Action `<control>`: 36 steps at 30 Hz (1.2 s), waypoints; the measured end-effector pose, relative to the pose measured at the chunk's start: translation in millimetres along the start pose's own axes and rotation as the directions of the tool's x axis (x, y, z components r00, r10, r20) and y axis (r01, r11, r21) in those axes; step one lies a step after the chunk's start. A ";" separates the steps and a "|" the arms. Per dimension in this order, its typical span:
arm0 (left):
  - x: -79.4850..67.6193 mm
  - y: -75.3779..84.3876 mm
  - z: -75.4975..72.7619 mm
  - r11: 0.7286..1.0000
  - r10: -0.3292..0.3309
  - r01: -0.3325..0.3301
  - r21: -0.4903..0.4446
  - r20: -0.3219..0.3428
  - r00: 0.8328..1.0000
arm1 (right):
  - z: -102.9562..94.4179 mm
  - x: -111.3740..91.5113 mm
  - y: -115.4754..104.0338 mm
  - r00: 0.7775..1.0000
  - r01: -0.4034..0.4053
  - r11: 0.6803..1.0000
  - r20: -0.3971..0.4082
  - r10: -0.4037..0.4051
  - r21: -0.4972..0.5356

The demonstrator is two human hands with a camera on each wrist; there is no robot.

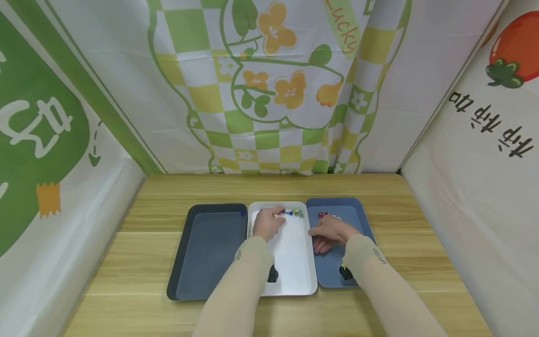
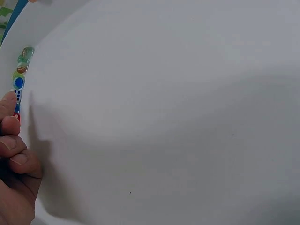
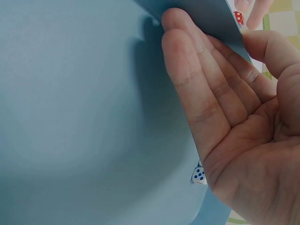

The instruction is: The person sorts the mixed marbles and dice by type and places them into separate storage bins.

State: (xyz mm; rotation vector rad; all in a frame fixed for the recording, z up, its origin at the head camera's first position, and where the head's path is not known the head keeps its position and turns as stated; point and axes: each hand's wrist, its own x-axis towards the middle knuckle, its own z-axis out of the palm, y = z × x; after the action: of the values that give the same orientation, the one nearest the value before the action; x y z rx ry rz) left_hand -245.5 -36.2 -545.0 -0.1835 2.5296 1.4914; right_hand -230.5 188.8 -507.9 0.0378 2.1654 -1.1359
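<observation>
A: Orientation of the row of dice and beads [image 1: 290, 213]?

B: Long axis left to right, roughly parallel to the far wall of the white tray [image 1: 294, 262] and close to it.

A: Position relative to the left hand [image 1: 267, 225]?

B: Fingers reach over the row's left part; most of its visible length runs off to their right. In the left wrist view a white die [image 2: 18, 95] sits at one fingertip. The right wrist view shows a red die [image 3: 239, 18] just beside the fingertips.

A: Pinched?

B: Cannot tell. Thumb and forefinger look parted from above.

A: Right hand [image 1: 332, 232]?

B: At the blue tray's [image 1: 328, 269] left wall. Fingers nearly straight, lying together inside; thumb apart, at the rim.

A: Contents there?

B: A short line of red and whitish dice [image 1: 326, 214], also left to right, near the far wall, beyond the hand.

A: Remaining tray?

B: Dark tray [image 1: 210, 252], left on the wooden surface [image 1: 143, 224]; small blue piece [image 1: 243, 214] in its far right corner.
</observation>
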 end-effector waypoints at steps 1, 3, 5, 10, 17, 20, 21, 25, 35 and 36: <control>0.1 0.3 -0.2 1.000 -0.002 0.002 0.003 0.005 1.000 | 0.2 0.0 0.0 1.000 0.001 1.000 -0.001 -0.001 -0.002; 0.4 0.7 -0.4 1.000 -0.007 0.007 0.010 0.018 1.000 | 0.2 0.4 0.0 1.000 -0.001 1.000 -0.001 0.001 -0.002; 0.6 1.4 -0.9 1.000 -0.010 0.010 0.016 0.031 0.999 | 0.2 0.5 -0.2 1.000 -0.002 1.000 -0.002 0.002 0.000; 1.9 1.7 0.0 0.999 -0.010 0.007 0.052 0.055 0.998 | 0.6 -0.2 -0.9 1.000 -0.002 1.000 -0.004 0.002 0.000; 2.9 1.0 2.3 0.991 0.013 -0.020 0.131 0.057 0.998 | 1.4 0.2 0.4 1.000 -0.003 1.000 -0.005 0.003 -0.003; 1.3 1.9 2.1 0.989 0.027 -0.034 0.146 0.051 0.998 | 1.6 0.1 0.8 1.000 -0.002 1.000 -0.005 0.002 -0.008; 0.6 2.4 2.0 0.988 0.023 -0.031 0.152 0.051 0.998 | 1.5 0.4 1.0 1.000 -0.002 1.000 -0.004 0.002 -0.008; -1.5 3.9 2.8 0.980 0.018 -0.029 0.198 0.058 0.998 | 1.3 0.6 1.3 1.000 -0.004 1.000 -0.005 0.003 -0.013; -3.0 6.8 5.1 0.966 0.026 -0.045 0.255 0.077 0.997 | 1.0 -0.4 -0.4 1.000 0.002 1.000 0.001 -0.002 -0.001; -3.1 6.4 5.7 0.964 0.031 -0.050 0.263 0.076 0.997 | 1.0 -0.2 -0.6 1.000 0.003 1.000 0.001 -0.003 0.000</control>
State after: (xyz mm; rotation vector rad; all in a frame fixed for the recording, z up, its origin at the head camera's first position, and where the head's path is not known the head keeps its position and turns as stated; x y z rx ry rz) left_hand -243.2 -28.1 -541.5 -0.0370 2.6548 1.1338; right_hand -230.0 187.8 -507.7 0.0340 2.1651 -1.1374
